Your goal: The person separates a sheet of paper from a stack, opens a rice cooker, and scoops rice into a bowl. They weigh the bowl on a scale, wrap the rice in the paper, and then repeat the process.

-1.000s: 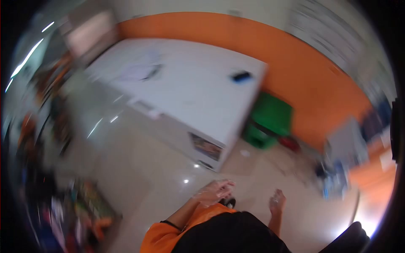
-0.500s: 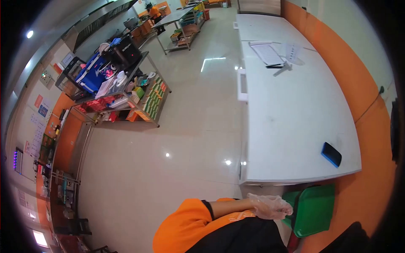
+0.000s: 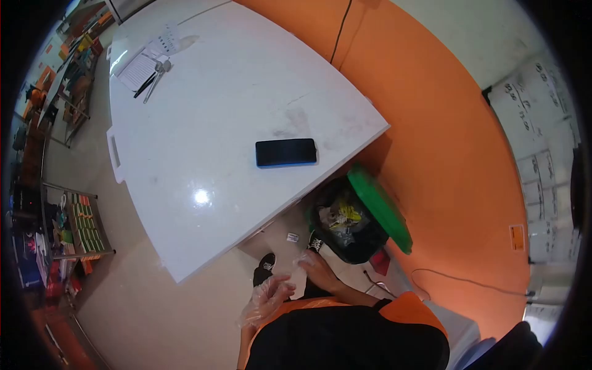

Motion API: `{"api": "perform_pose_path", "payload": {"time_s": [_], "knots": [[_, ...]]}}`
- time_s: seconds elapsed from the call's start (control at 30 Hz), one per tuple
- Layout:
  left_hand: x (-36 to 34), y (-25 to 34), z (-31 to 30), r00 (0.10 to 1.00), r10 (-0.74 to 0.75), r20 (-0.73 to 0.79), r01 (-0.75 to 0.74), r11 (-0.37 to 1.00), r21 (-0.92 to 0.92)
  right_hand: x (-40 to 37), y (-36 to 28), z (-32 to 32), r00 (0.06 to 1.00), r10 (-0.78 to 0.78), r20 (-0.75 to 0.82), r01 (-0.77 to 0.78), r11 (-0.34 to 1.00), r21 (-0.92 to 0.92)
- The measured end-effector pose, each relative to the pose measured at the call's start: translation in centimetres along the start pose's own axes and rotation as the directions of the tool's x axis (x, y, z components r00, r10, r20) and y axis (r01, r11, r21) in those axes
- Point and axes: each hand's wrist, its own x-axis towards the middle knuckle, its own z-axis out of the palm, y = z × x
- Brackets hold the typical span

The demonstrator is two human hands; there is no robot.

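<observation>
Half a second ago I was looking along the bench, with only one gloved hand showing, laid across the body beside the closed green lid. Now my view has swung down onto the corner of the white bench (image 3: 203, 142), and both hands are in front of the orange shirt.

The left hand (image 3: 268, 300) wears a clear plastic glove (image 3: 258, 308). Its fingers (image 3: 280, 285) are loosely spread, and the film is baggy around them. The right hand (image 3: 320, 269) looks bare and sits just beside the left. Its fingers (image 3: 306, 262) are drawn together, pinching a pale loose end of the glove between the two hands, though blur keeps me from being sure of the grip.

The hands are low over the floor, above a black shoe (image 3: 266, 265). The bin (image 3: 345, 225) is just to their right. Its green lid (image 3: 379, 206) now stands open and tilted, so I can see rubbish in a black bag, which was hidden before.

The dark phone (image 3: 286, 152) lies flat on the bench near that corner, well apart from the hands. It showed at the bench's right edge earlier and now sits mid-frame. Papers and a pen (image 3: 143, 68) lie at the far end.
</observation>
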Motion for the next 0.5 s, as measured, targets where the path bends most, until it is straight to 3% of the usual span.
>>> {"api": "perform_pose_path", "payload": {"time_s": [0.03,0.07,0.1,0.13,0.17,0.23,0.27,0.3,0.33,0.4,0.47,0.5], "knots": [[0.4,-0.5,0.5,1.0,0.0,-0.019,-0.002,0.998,-0.056,1.1,2.0,-0.6,0.991,0.042,-0.129,-0.044,0.999,-0.014],[0.7,-0.6,0.8,0.998,-0.028,-0.056,0.024,0.998,-0.059,2.0,4.9,-0.9,0.957,-0.064,-0.284,0.003,0.978,-0.21],[0.8,-1.0,2.0,0.99,-0.069,-0.125,0.062,0.997,-0.053,2.5,7.0,-1.5,0.929,0.113,-0.351,-0.242,0.905,-0.349],[0.3,-0.6,2.5,0.976,-0.116,-0.185,0.109,0.993,-0.051,2.8,8.1,-1.4,0.855,0.271,-0.442,-0.476,0.75,-0.46],[-0.3,-0.5,2.7,0.957,-0.163,-0.241,0.156,0.987,-0.051,2.3,8.5,-0.6,0.848,0.422,-0.32,-0.529,0.682,-0.505],[-1.4,-1.0,2.2,0.942,-0.143,-0.302,0.152,0.988,0.006,3.5,7.2,-0.1,0.744,0.662,-0.091,-0.56,0.543,-0.626],[-2.2,-1.5,1.7,0.933,-0.131,-0.334,0.149,0.988,0.029,3.5,5.7,1.0,0.814,0.577,0.068,-0.393,0.632,-0.668],[-2.9,-2.4,0.8,0.933,-0.091,-0.349,0.101,0.995,0.009,4.0,5.7,3.8,0.819,0.503,0.276,-0.354,0.821,-0.449],[-3.5,-3.9,-0.5,0.93,-0.051,-0.365,0.048,0.999,-0.018,3.9,6.2,7.0,0.807,0.374,0.457,-0.322,0.928,-0.19],[-5.7,-5.5,-1.9,0.913,-0.001,-0.408,-0.031,0.997,-0.071,4.0,2.5,11.5,0.802,0.043,0.596,-0.128,0.987,0.102],[-8.3,-5.6,-4.0,0.881,0.024,-0.473,-0.085,0.99,-0.108,3.9,-1.7,13.4,0.73,-0.017,0.684,-0.068,0.993,0.097],[-10.1,-6.3,-5.4,0.88,0.064,-0.47,-0.089,0.995,-0.032,4.1,-4.5,15.0,0.682,-0.058,0.729,-0.028,0.994,0.105]]}}
